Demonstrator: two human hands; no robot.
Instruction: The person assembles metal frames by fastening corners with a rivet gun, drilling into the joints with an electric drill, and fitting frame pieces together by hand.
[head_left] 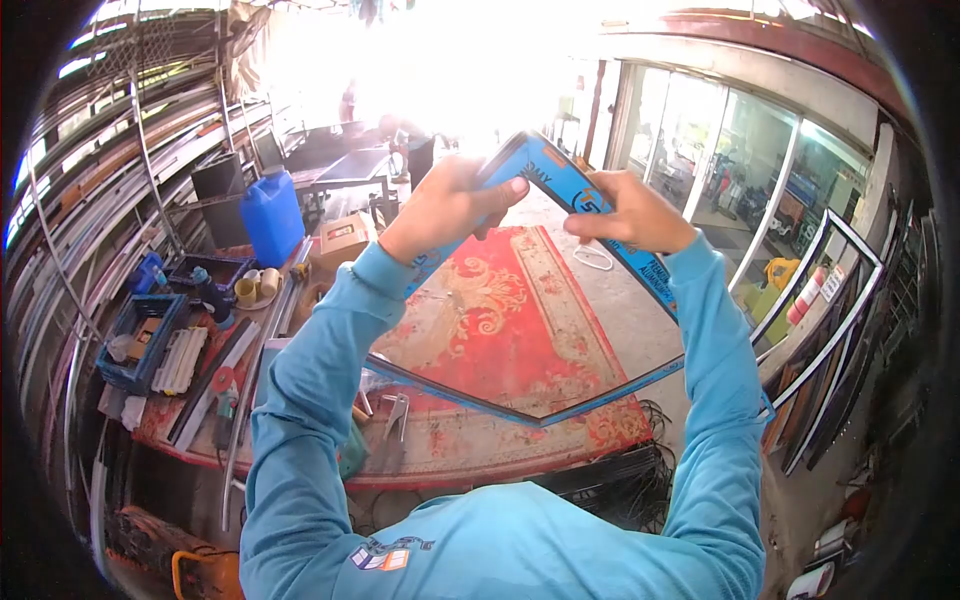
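Note:
A four-sided aluminium frame (640,265) with blue printed protective film is held up in front of me, one corner pointing up and away. My left hand (455,208) is closed on the bar left of that corner, its thumb along the film. On the other side of the corner, my right hand (635,212) grips the right bar, thumb across the printed face. The frame's near corner (540,418) hangs over a table covered with a red patterned carpet (480,340). Locking pliers (397,415) lie on the carpet below my left forearm.
A blue jerrycan (270,220), a blue crate (140,345) and a cardboard box (345,235) are on the left. Long metal profiles (120,180) fill the left-hand rack. Another frame (830,310) leans at right near glass doors (735,150). A person (412,150) stands farther back.

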